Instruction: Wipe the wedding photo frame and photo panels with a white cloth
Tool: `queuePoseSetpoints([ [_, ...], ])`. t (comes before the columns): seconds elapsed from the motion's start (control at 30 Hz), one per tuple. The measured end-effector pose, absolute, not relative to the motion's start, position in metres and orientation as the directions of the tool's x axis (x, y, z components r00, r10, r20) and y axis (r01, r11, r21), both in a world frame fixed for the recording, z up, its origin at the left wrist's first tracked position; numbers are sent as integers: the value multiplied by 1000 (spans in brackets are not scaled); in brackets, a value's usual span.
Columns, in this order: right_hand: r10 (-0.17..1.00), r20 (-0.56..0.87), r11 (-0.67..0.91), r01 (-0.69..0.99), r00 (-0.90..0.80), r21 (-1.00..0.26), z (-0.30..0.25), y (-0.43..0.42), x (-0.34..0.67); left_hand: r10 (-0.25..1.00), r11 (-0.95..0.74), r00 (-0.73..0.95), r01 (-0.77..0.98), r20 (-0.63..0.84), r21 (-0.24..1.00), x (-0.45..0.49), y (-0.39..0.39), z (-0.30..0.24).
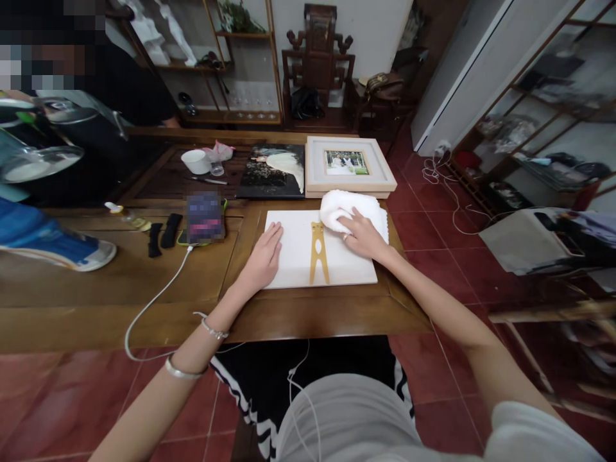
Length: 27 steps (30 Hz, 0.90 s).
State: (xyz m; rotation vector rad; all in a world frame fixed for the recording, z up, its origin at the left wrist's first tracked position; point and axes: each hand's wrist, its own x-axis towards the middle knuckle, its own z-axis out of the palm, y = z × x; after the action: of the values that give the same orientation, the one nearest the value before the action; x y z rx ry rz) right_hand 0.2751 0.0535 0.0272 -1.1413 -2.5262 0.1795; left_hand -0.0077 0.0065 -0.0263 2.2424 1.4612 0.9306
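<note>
A white rectangular board [293, 260] lies flat on the wooden table in front of me. Fixed or lying on its middle is a gold A-shaped piece [318, 253] with an oval hole and spread legs. My left hand [266, 255] rests with fingers stretched out along the board's left edge. My right hand [363, 234] grips a bunched white cloth [349, 205] over the board's upper right part. The cloth touches or nearly touches the top of the gold piece and hides that corner of the board.
Beyond the board lie a dark picture panel [274, 170] and a light wooden photo frame [346, 142]. A phone [206, 218] on a white cable, a dropper bottle [128, 217], black strips [154, 240] and a blue shoe [48, 234] are at left. A white cup [196, 162] stands farther back, near another person.
</note>
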Motion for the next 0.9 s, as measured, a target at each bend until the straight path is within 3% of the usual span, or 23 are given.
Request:
queuePoseSetpoints([
  [0.17,727,241,686,685,-643,-243,28,5,267,892,-439,259,694,371,570,-6,6,-27],
  [0.43,473,134,874,444,-871,-199,43,-78,263,889,-446,283,707,359,549,-8,7,-30],
  [0.7,598,141,799,570,-789,-193,39,25,246,884,-460,304,701,355,545,-11,12,-31],
  [0.9,567,102,824,561,-818,-81,39,36,225,888,-450,283,697,363,558,-9,17,-31],
])
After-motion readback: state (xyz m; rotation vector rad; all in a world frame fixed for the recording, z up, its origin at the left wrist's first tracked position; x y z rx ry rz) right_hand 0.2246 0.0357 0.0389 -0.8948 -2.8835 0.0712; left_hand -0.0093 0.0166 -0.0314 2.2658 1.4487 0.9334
